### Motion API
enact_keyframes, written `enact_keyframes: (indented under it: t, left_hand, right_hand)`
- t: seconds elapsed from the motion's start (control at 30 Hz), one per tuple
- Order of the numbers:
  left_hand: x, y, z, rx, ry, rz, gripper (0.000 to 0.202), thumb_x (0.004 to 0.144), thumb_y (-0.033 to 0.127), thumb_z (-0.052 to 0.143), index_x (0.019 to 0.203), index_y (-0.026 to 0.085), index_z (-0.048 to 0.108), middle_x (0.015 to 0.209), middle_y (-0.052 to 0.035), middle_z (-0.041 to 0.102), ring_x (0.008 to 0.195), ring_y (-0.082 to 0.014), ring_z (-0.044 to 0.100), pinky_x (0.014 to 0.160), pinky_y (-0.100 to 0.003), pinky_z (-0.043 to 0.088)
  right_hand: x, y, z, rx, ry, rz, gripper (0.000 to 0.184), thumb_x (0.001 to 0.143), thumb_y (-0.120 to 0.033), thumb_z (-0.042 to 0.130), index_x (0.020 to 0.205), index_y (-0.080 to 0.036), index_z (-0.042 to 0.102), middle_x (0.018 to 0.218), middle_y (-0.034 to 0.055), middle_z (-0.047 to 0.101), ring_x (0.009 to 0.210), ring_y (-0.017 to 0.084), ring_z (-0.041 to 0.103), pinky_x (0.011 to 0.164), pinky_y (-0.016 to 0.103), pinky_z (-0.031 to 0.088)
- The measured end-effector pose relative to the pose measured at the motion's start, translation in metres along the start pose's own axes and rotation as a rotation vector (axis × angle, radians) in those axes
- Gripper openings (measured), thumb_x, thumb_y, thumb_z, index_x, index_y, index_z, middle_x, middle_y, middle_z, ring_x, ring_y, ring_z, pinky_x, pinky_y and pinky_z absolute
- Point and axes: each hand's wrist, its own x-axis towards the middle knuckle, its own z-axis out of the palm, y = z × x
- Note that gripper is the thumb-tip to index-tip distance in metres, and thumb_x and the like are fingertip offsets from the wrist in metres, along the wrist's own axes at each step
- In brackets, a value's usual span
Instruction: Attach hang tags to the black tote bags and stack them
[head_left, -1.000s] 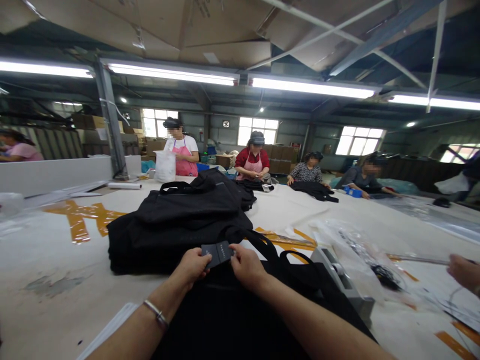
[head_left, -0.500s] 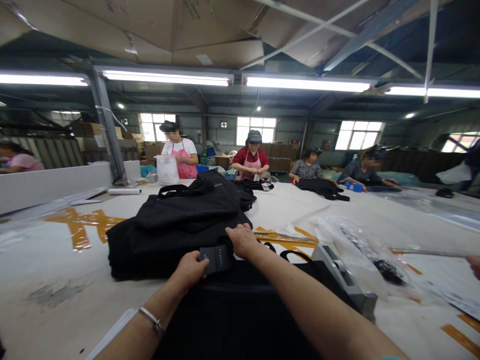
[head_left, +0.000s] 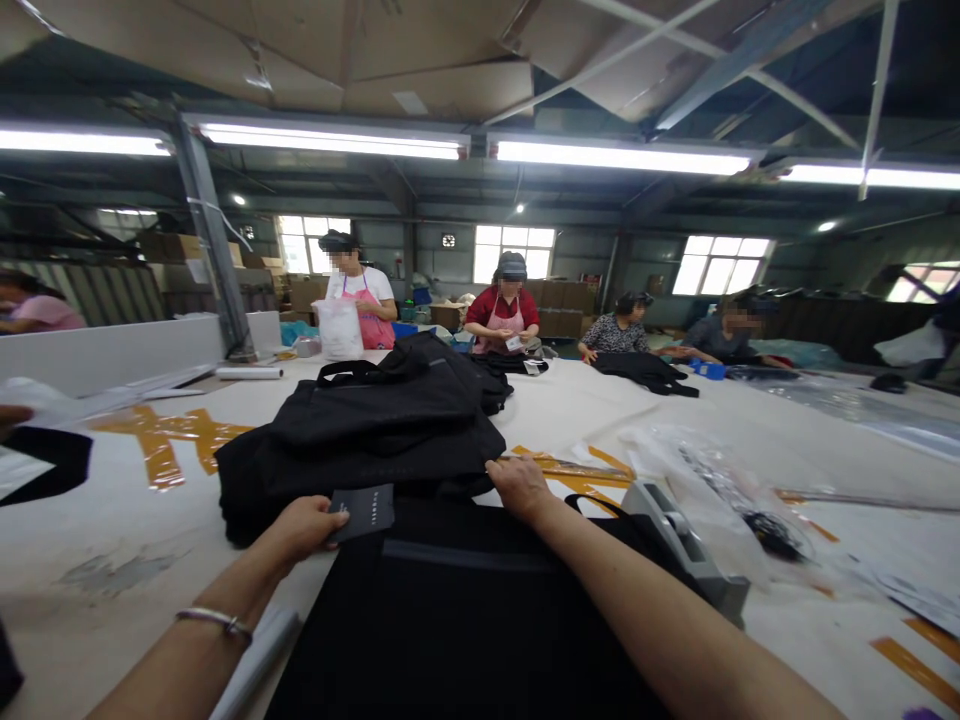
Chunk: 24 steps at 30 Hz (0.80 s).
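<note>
My left hand pinches a black hang tag with light lettering between thumb and fingers. The tag lies over the upper left edge of a black bag spread flat before me, with a dark glossy strip across it. My right hand is closed at the bag's upper edge, beside the corner of the pile; what its fingertips grip is hidden against the dark cloth. Just beyond both hands lies a pile of black bags with a carry handle on top.
A grey tape dispenser stands right of my forearm, near a clear plastic bag. Orange tape marks the white table. At left, another person's hand holds black cloth. Several co-workers sit or stand across the table.
My left hand has drawn the tag leftward, away from my right hand. My right hand has shifted slightly right. The flat bag shows more, and another person's hand has appeared at left.
</note>
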Motion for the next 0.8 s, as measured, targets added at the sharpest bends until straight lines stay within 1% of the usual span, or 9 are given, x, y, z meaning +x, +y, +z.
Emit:
enact_keyframes:
  t: [0.13,0.27,0.33,0.47,0.53,0.6,0.67,0.73,0.8]
  left_hand:
    - [-0.015,-0.006,-0.001,0.027,0.015,0.065,0.030,0.065,0.045,0.069,0.060,0.019,0.053,0.054,0.0009,0.059,0.056,-0.0170,0.062,0.054,-0.027,0.052]
    - [-0.028,0.008,0.014,0.119,0.025,0.186,0.026,0.076,0.044,0.061,0.068,0.020,0.059,0.061,-0.0007,0.065,0.061,-0.0180,0.064,0.059,-0.026,0.049]
    - [-0.030,0.020,0.021,0.188,0.060,0.242,0.024,0.079,0.042,0.058,0.069,0.020,0.060,0.063,-0.0013,0.066,0.063,-0.0190,0.064,0.062,-0.028,0.047]
    - [-0.024,0.039,0.032,0.306,0.222,0.329,0.024,0.085,0.043,0.053,0.078,0.022,0.063,0.082,-0.0047,0.070,0.082,-0.0224,0.065,0.074,-0.030,0.044]
    - [-0.017,0.043,0.033,0.334,0.270,0.307,0.028,0.087,0.048,0.053,0.082,0.022,0.064,0.089,-0.0072,0.071,0.089,-0.0250,0.065,0.077,-0.031,0.044]
    - [-0.010,0.042,0.033,0.340,0.269,0.244,0.033,0.086,0.052,0.052,0.081,0.021,0.065,0.090,-0.0097,0.072,0.090,-0.0279,0.066,0.077,-0.033,0.046]
    - [-0.003,0.039,0.032,0.323,0.222,0.184,0.040,0.088,0.055,0.049,0.078,0.020,0.067,0.088,-0.0117,0.074,0.092,-0.0303,0.068,0.078,-0.034,0.048]
    - [0.002,0.036,0.032,0.281,0.148,0.138,0.053,0.093,0.059,0.038,0.078,0.019,0.069,0.087,-0.0129,0.076,0.094,-0.0301,0.070,0.076,-0.034,0.051]
    - [0.007,0.035,0.033,0.227,0.071,0.094,0.067,0.096,0.063,0.023,0.086,0.017,0.071,0.088,-0.0125,0.077,0.091,-0.0276,0.072,0.070,-0.032,0.054]
  right_hand:
    - [0.000,-0.004,-0.001,0.097,-0.027,-0.033,0.037,0.087,-0.013,0.051,0.122,-0.016,0.064,0.112,0.0163,0.071,0.111,0.030,0.062,0.098,0.046,0.039]
    - [-0.008,-0.017,-0.015,0.220,0.004,-0.108,0.068,0.076,-0.016,0.064,0.142,-0.025,0.051,0.144,0.0092,0.056,0.134,0.028,0.046,0.111,0.044,0.033]
    - [-0.013,-0.027,-0.023,0.281,0.038,-0.127,0.063,0.077,-0.018,0.062,0.140,-0.027,0.054,0.147,0.0061,0.053,0.137,0.025,0.043,0.114,0.041,0.030]
    - [-0.015,-0.050,-0.030,0.406,0.076,-0.083,0.041,0.088,-0.026,0.055,0.128,-0.019,0.064,0.129,0.0095,0.066,0.120,0.023,0.058,0.106,0.035,0.040]
    - [-0.016,-0.060,-0.029,0.467,0.082,-0.057,0.037,0.091,-0.026,0.053,0.123,-0.018,0.067,0.121,0.0094,0.070,0.112,0.022,0.063,0.101,0.032,0.044]
    - [-0.017,-0.069,-0.027,0.530,0.086,-0.043,0.035,0.090,-0.025,0.054,0.121,-0.019,0.069,0.119,0.0083,0.072,0.110,0.021,0.064,0.099,0.030,0.045]
    - [-0.018,-0.075,-0.025,0.595,0.081,-0.031,0.034,0.088,-0.025,0.057,0.119,-0.020,0.070,0.119,0.0073,0.072,0.110,0.021,0.064,0.099,0.029,0.045]
    - [-0.018,-0.079,-0.022,0.661,0.065,0.000,0.031,0.088,-0.026,0.058,0.115,-0.021,0.072,0.117,0.0070,0.073,0.110,0.021,0.065,0.098,0.029,0.045]
    - [-0.016,-0.080,-0.018,0.730,0.031,0.055,0.026,0.088,-0.028,0.058,0.107,-0.021,0.075,0.110,0.0067,0.075,0.106,0.022,0.067,0.094,0.030,0.047]
